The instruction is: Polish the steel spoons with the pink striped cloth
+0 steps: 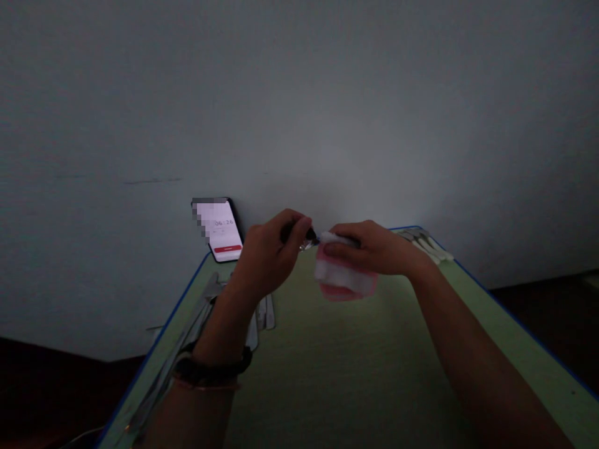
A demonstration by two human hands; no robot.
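Observation:
Above the far part of the green table, my left hand is closed around the black handle of a small metal utensil. Its shiny part points right toward the cloth; its exact kind is hidden by the fingers and the dim light. My right hand pinches a folded pink and white cloth, thumb on the near side. The cloth's left edge meets or nearly meets the end of the utensil, and its lower part hangs below the fingers.
A phone showing a timer leans against the wall at the back left. Metal utensils lie along the left of the green table, partly behind my left arm. Several white-handled utensils lie at the far right corner.

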